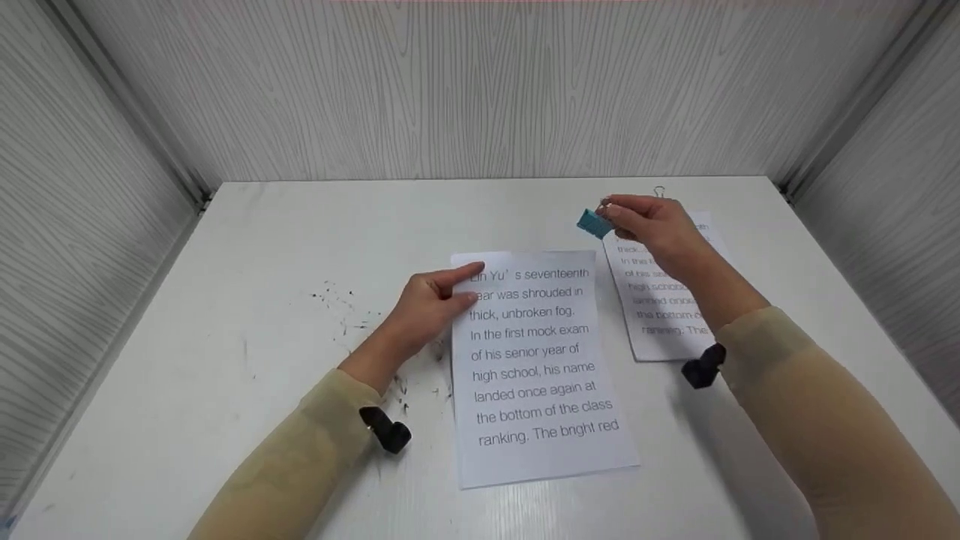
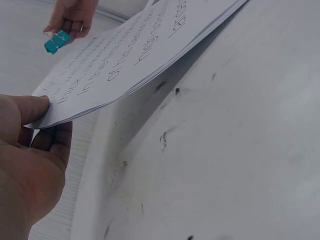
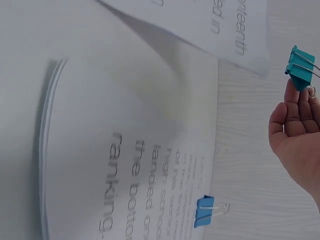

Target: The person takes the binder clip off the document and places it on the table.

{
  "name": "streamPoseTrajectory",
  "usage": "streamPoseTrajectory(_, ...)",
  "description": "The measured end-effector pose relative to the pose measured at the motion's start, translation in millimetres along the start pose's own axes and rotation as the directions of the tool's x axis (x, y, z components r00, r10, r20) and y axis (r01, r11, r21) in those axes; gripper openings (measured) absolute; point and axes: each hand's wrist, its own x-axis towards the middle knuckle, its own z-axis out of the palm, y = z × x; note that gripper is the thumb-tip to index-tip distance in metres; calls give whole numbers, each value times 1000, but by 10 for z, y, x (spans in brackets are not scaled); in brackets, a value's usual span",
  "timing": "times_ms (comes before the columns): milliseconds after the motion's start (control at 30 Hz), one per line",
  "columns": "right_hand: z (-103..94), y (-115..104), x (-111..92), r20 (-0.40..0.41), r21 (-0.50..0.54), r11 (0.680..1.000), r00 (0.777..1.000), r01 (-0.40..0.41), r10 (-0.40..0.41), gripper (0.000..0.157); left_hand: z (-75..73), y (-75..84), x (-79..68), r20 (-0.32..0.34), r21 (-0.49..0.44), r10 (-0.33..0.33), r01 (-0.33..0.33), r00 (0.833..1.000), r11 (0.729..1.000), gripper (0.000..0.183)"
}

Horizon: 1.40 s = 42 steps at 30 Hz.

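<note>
My left hand [image 1: 427,307] pinches the upper left edge of a thin stack of printed sheets [image 1: 536,457]. In the left wrist view the thumb lies on top of the sheets [image 2: 125,65] with fingers beneath, and that edge is lifted off the table. My right hand [image 1: 664,236] holds a teal binder clip [image 1: 595,223] by its wire handles, in the air beyond the stack's upper right corner. The right wrist view shows the teal clip [image 3: 301,67] apart from any paper.
A second printed stack [image 1: 664,349] lies at the right, partly under the right forearm. A blue binder clip [image 3: 204,211] grips its top edge. Dark marks [image 1: 334,294] spot the white table [image 1: 285,240] left of the sheets. Pale wood-grain panels [image 1: 480,90] rise behind and at both sides.
</note>
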Motion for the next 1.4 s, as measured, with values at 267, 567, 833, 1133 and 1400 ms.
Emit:
streamPoseTrajectory(267,-608,249,-229,-120,-13,997,990,-78,76,56,-16,-18,-10,-6,-4,-2,2,1000,1000,50)
streamPoseTrajectory(567,-1284,563,-526,-232,-97,974,957,-204,177,65,4,-47,-23,4,-1,1,-1,1000,1000,50)
streamPoseTrajectory(833,-1702,820,-750,-279,-88,958,930,-273,240,61,24,-86,-20,-4,-8,-8,8,1000,1000,50)
streamPoseTrajectory(1133,-1911,1043,-898,-317,-195,895,889,-401,330,75,34,-71,-31,-14,4,-17,17,1000,1000,49)
streamPoseTrajectory(1400,-1949,1122,-901,-329,-244,849,864,-468,382,83,33,-79,-35,-16,1,-31,31,999,1000,49)
